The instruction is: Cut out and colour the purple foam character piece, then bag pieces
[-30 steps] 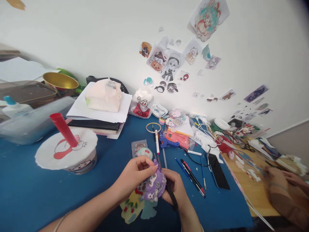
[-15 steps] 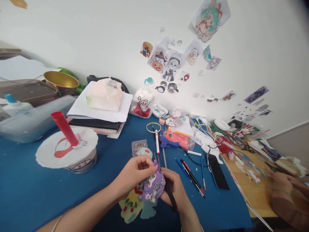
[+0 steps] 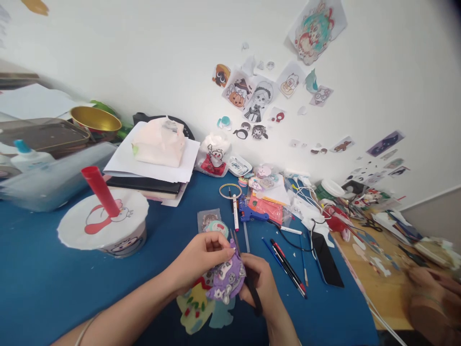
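Between thumb and fingers, my left hand pinches the top of a purple cartoon cutout. My right hand is closed round a pair of black-handled scissors; their blades point away from me along the cutout's right edge. Whether the blades are parted is hard to make out. Below the cutout lie a yellow-green cut piece with red and green spots and a pale teal piece. Just beyond my left hand rests a round mint-coloured cartoon piece.
On the left stands a large paper cup with a red straw. A blue glue gun, several pens and a phone lie to the right. Another person's hands are over the wooden table at far right.
The view has shifted slightly. My hands keep nearly the same grip on the cutout and the scissors, with the cutout tilted a little differently.
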Motion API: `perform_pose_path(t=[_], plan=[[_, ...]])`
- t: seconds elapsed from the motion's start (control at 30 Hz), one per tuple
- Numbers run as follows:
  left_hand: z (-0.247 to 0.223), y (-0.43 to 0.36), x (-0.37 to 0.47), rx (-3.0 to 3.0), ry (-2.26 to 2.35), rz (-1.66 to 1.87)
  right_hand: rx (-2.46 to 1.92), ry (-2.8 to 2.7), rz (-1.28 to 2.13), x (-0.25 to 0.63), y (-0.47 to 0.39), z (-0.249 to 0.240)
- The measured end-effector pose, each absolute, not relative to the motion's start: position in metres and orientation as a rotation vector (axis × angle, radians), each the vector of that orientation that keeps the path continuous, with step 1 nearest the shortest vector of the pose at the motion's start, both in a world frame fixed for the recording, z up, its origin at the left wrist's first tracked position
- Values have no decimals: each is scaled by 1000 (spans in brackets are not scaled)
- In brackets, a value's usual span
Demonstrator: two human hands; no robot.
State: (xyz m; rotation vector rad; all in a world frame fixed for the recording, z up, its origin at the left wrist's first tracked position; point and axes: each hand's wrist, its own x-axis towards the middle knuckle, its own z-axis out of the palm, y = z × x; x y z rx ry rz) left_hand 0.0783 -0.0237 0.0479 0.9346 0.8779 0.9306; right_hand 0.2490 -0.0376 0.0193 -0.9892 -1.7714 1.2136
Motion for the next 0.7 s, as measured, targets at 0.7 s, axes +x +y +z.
perform_pose_path(t=[0.7], plan=[[15, -19, 76, 1457, 1324, 1151, -846, -1400, 1693, 272, -34, 32]])
